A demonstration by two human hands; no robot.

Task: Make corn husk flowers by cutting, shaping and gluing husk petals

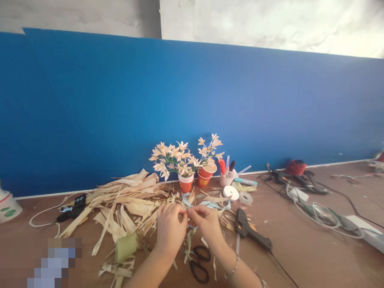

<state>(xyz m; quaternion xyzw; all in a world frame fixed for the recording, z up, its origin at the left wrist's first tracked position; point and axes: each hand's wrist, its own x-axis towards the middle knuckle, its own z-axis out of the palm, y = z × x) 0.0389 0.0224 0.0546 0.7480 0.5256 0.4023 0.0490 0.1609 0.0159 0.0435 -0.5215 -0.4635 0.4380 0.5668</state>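
My left hand [170, 228] and my right hand [206, 222] meet over the brown table, fingers pinched together on a thin pale strip of dried husk [188, 240] that dangles between them. Both hands are closed on it. Black-handled scissors [198, 262] lie just below the hands. A black glue gun [250, 231] rests to the right of my right hand. A heap of dried husks [126, 198] spreads to the left. Behind the hands stand two red paper cups [195, 180] holding handmade pale flowers [183, 156].
White tape rolls [237, 195] and a cup of pens [226, 176] sit behind the glue gun. Tangled cables and a white power strip [367, 232] fill the right side. A dark device [73, 208] lies at left. A blue wall panel [120, 112] backs the table.
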